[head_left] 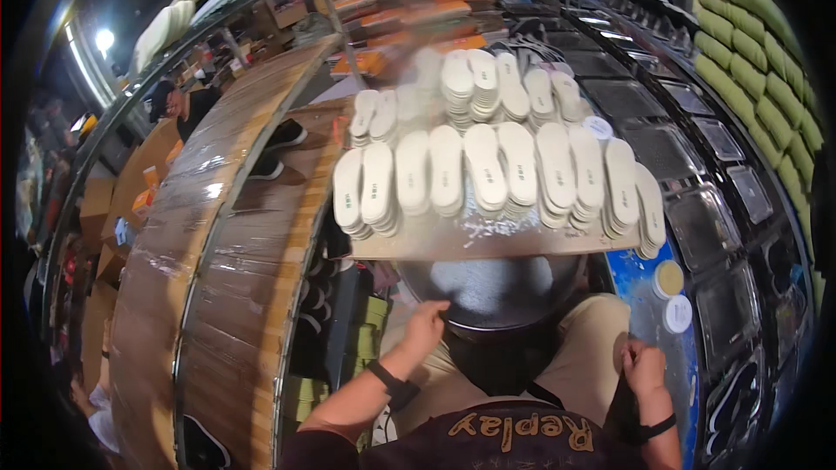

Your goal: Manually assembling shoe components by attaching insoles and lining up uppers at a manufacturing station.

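Orange bundles [431,13] fill the background at twelve o'clock, green bundles [766,117] are piled up at two, and black trays [697,226] line the side at three. Toward ten o'clock shine a lamp [104,40] and, nearer, a co-worker's dark sleeve [200,109]. Down the nine o'clock side runs a brown conveyor [235,235] with wooden edges and a glossy covering; one dark shoe [205,442] lies on it near seven.

White insoles [488,165] stand in stacks on the bench [392,248]. Five pairs of stacks form the front row, crossing the middle of the view and ending at three o'clock; more stacks sit behind, toward one, some blurred. Below the bench's near edge, at five o'clock, is a dark round basin [470,283], between the person's knees.

At six o'clock the left hand [424,331] is at the basin's rim, one digit pointing toward it; whether it touches, and whether its grip is spread or pressed together, I cannot tell. At four o'clock the right hand [644,368] is beside the knee, fingers curled in; whether its grip pinches anything I cannot tell. Near it, on a blue board [636,331], sit a yellowish tub [668,279] and a white tub [677,315].
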`<act>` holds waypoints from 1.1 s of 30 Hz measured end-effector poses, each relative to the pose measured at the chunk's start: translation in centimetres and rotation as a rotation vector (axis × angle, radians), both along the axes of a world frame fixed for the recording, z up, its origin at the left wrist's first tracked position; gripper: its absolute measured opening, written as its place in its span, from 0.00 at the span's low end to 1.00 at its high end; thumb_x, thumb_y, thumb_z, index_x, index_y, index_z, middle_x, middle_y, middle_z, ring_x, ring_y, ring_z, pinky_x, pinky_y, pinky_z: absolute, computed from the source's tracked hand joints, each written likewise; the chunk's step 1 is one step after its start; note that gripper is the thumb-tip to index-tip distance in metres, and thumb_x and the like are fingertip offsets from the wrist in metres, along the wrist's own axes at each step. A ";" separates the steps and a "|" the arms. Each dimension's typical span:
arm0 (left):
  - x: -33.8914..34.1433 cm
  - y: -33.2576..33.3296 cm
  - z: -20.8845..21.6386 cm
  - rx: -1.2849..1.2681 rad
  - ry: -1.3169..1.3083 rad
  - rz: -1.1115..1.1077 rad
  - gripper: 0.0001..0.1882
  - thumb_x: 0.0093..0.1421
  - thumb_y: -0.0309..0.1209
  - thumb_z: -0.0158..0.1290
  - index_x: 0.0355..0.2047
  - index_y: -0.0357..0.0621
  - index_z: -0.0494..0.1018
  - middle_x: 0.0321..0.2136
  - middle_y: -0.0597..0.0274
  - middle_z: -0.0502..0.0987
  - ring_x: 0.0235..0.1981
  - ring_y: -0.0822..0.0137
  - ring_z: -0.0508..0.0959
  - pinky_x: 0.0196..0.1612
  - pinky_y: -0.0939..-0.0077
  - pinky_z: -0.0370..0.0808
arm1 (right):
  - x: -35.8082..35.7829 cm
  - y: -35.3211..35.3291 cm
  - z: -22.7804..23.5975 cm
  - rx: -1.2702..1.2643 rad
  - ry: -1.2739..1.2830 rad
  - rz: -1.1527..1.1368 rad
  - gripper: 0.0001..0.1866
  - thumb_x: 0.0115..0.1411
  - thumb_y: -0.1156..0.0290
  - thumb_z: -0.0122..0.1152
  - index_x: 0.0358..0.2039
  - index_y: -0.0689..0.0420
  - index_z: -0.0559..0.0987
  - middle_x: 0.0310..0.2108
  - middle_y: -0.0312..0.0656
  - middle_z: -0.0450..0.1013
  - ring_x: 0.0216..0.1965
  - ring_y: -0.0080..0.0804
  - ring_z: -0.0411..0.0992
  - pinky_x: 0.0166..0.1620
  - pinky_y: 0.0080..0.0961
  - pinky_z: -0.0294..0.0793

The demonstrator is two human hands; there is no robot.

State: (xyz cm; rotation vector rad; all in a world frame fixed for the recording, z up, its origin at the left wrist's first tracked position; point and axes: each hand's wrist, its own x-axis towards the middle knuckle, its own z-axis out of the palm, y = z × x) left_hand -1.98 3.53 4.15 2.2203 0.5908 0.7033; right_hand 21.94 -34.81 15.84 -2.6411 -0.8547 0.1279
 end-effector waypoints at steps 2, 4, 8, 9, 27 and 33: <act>0.2 -3.6 -1.0 0.079 0.162 -0.121 0.25 0.44 0.17 0.50 0.46 0.39 0.73 0.46 0.44 0.74 0.52 0.44 0.70 0.56 0.58 0.68 | 0.8 -1.2 0.4 0.067 -0.018 -0.053 0.04 0.52 0.70 0.60 0.28 0.56 0.80 0.27 0.50 0.76 0.30 0.52 0.74 0.35 0.41 0.74; 0.2 -5.2 -2.3 0.243 0.269 -0.192 0.31 0.41 0.20 0.53 0.51 0.37 0.67 0.50 0.45 0.70 0.57 0.44 0.64 0.63 0.49 0.55 | 2.1 -2.9 -0.2 0.073 -0.051 -0.077 0.05 0.54 0.70 0.59 0.28 0.56 0.80 0.28 0.49 0.76 0.32 0.51 0.74 0.35 0.42 0.74; 0.7 -6.8 -2.1 0.344 0.440 -0.132 0.37 0.40 0.21 0.56 0.55 0.40 0.62 0.53 0.46 0.66 0.61 0.45 0.60 0.65 0.46 0.50 | 4.0 -7.9 -2.2 0.010 -0.063 -0.206 0.06 0.54 0.69 0.57 0.31 0.55 0.79 0.34 0.48 0.76 0.35 0.51 0.74 0.37 0.43 0.74; 0.8 -7.2 -1.9 0.339 0.463 -0.085 0.38 0.40 0.21 0.56 0.56 0.40 0.62 0.54 0.47 0.65 0.62 0.46 0.59 0.66 0.46 0.48 | 4.5 -9.7 -2.6 0.010 -0.048 -0.245 0.06 0.54 0.70 0.58 0.32 0.55 0.79 0.35 0.48 0.75 0.35 0.51 0.74 0.38 0.43 0.74; 0.2 -7.0 -1.7 0.364 0.532 -0.120 0.40 0.40 0.23 0.60 0.57 0.41 0.60 0.54 0.48 0.64 0.63 0.48 0.57 0.66 0.48 0.48 | 7.2 -32.6 -1.5 -0.222 -0.300 -0.924 0.21 0.44 0.61 0.72 0.33 0.65 0.79 0.33 0.58 0.76 0.36 0.56 0.75 0.41 0.43 0.72; 0.4 -6.2 -1.6 0.253 0.377 -0.121 0.28 0.46 0.23 0.56 0.51 0.38 0.68 0.51 0.49 0.68 0.59 0.47 0.62 0.62 0.57 0.59 | 4.3 -15.6 -1.1 0.147 -0.512 -0.308 0.25 0.38 0.58 0.77 0.26 0.64 0.74 0.25 0.53 0.71 0.29 0.56 0.71 0.33 0.41 0.71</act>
